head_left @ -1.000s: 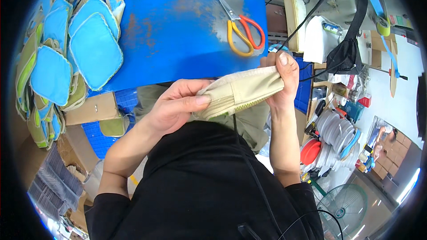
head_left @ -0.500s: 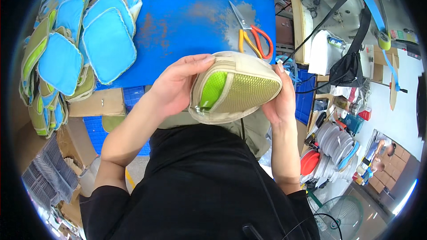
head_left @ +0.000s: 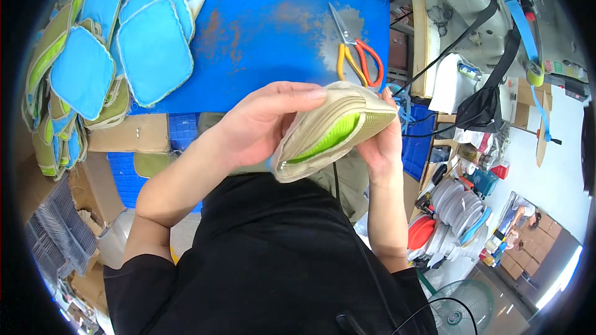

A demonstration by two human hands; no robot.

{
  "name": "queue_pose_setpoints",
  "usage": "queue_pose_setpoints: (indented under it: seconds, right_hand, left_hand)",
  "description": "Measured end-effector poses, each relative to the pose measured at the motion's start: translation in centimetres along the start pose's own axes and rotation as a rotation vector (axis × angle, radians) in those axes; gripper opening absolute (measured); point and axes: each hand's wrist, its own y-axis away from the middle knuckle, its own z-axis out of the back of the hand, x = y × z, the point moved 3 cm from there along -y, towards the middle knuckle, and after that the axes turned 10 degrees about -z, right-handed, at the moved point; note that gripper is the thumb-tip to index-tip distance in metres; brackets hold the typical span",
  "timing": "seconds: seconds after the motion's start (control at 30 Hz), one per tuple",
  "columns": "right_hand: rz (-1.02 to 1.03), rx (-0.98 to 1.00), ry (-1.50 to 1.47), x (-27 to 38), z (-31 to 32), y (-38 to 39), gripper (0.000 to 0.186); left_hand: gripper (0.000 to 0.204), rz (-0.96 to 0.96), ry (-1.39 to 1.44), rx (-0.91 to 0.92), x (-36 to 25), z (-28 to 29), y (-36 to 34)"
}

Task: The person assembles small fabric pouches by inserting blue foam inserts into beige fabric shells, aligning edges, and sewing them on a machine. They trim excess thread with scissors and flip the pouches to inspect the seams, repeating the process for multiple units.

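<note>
Between both hands, in front of my torso, I hold a small beige fabric pouch (head_left: pixel 310 138) with a mesh panel and a bright green inset. It is tilted so that its zipped edge and the green part face me. My left hand (head_left: pixel 264 121) grips its left end, thumb laid along the top edge. Around the right end is my right hand (head_left: pixel 383 142), its fingers partly hidden behind the pouch. Beyond it, scissors (head_left: pixel 357 56) with one orange and one red handle lie spread on the blue table (head_left: pixel 267 25).
Many blue-lined, beige and green fabric pieces (head_left: pixel 155 53) are heaped at the table's left. Cardboard boxes (head_left: pixel 127 133) stand below it. To the right are a sewing machine (head_left: pixel 459 0), hanging black straps, stacked white rolls (head_left: pixel 456 208) and a fan (head_left: pixel 459 310).
Both hands have turned the pouch, tipping its mesh face away so the zipped edge and green part show more. The view has shifted slightly.
</note>
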Motion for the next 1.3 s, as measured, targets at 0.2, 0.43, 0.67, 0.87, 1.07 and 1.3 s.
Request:
queue_pose_setpoints:
  seconds: [0.2, 0.43, 0.67, 0.87, 1.07, 1.3]
  right_hand:
    - [-0.058, 0.044, -0.023, -0.6, 0.4, -0.9, 0.039]
    - [-0.064, -0.001, -0.004, -1.3, 0.3, -1.4, 0.046]
    - [0.262, 0.274, 0.449, 1.1, -2.2, 2.1, 0.039]
    - [0.502, -0.077, 1.011, 2.5, -5.7, 4.1, 0.049]
    - [1.239, -0.380, 1.494, 2.1, -6.3, 1.6, 0.036]
    - [1.247, -0.378, 1.544, 0.2, -7.1, 1.2, 0.031]
  left_hand:
    - [0.034, 0.035, 0.054, 0.003, 0.5, -0.9, 0.0]
    - [0.027, 0.046, 0.008, -0.071, 0.0, -1.5, 0.1]
    - [0.014, -0.142, -0.496, -0.005, -1.6, 1.2, 0.2]
    - [0.011, -0.647, -1.420, -0.152, -5.3, -0.3, 1.6]
    - [0.025, -1.101, -1.883, -0.203, -6.8, -1.2, 0.6]
    - [0.020, -0.966, -2.066, -0.252, -7.7, 1.4, -2.5]
